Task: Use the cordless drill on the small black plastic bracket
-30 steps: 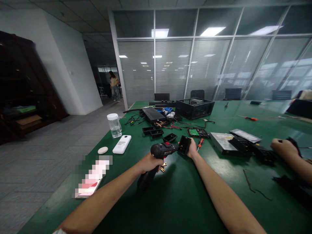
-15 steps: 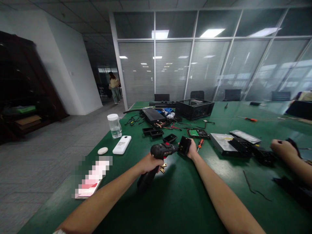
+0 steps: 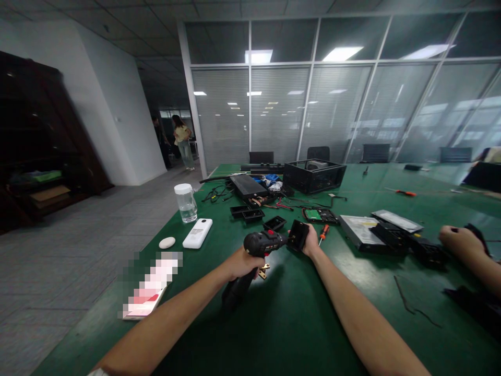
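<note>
My left hand is wrapped round the grip of a black electric screwdriver with red marks, its nose pointing right. My right hand holds a small black box-shaped part upright on the green table. The driver's tip meets the left face of that part. A few brass-coloured bits lie on the table just under my left hand.
A clear jar, a white remote-like device and a white oval lie to the left. Black trays, a black crate, a circuit board, an orange-handled screwdriver and a disc drive lie beyond. Another person's hand rests at right.
Both hands stay as they were, driver against the black part. The view has shifted down slightly. Another figure appears in the far doorway.
</note>
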Demonstrator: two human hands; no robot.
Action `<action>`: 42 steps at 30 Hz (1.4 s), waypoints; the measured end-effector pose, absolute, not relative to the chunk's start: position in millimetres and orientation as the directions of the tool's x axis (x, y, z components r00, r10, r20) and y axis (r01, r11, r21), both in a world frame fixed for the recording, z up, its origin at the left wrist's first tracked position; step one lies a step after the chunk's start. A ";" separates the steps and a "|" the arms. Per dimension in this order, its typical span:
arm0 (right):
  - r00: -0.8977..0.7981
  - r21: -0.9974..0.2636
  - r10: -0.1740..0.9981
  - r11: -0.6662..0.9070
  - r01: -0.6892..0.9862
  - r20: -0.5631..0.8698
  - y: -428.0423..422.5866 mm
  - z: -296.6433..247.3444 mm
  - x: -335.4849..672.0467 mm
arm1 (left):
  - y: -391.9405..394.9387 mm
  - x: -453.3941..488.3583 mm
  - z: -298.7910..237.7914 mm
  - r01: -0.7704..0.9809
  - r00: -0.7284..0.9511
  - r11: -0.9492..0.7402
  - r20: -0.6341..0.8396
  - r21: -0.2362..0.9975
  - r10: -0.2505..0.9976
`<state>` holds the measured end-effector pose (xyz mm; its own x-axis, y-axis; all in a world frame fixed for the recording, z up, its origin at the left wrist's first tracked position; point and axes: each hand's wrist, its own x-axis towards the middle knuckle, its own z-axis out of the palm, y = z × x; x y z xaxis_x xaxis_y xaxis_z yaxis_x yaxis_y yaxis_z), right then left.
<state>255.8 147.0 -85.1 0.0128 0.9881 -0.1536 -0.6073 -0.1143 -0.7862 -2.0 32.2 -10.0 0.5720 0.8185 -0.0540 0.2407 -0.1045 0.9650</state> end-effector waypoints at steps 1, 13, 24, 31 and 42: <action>0.014 -0.787 0.988 -0.112 -0.607 -0.152 146.7 -84.8 255.8 | 32.2 -2.0 -10.2 0.238 0.572 -0.103 -0.054 0.966 0.819; -0.070 -0.765 0.990 -0.137 -0.629 -0.120 143.2 -81.1 260.6 | 32.1 -2.0 -9.2 0.258 0.564 -0.104 -0.062 0.961 0.823; -0.009 -0.785 0.988 -0.126 -0.606 -0.152 144.6 -81.2 254.9 | 30.1 -1.2 -6.9 0.237 0.588 -0.137 -0.029 0.962 0.809; -0.001 -0.776 0.984 -0.139 -0.616 -0.176 143.3 -79.3 253.9 | 32.1 -1.3 -10.2 0.231 0.570 -0.103 -0.049 0.967 0.820; 0.014 -0.773 0.988 -0.111 -0.624 -0.153 145.9 -81.0 253.1 | 29.3 -0.3 -2.6 0.293 0.572 -0.136 -0.060 0.946 0.818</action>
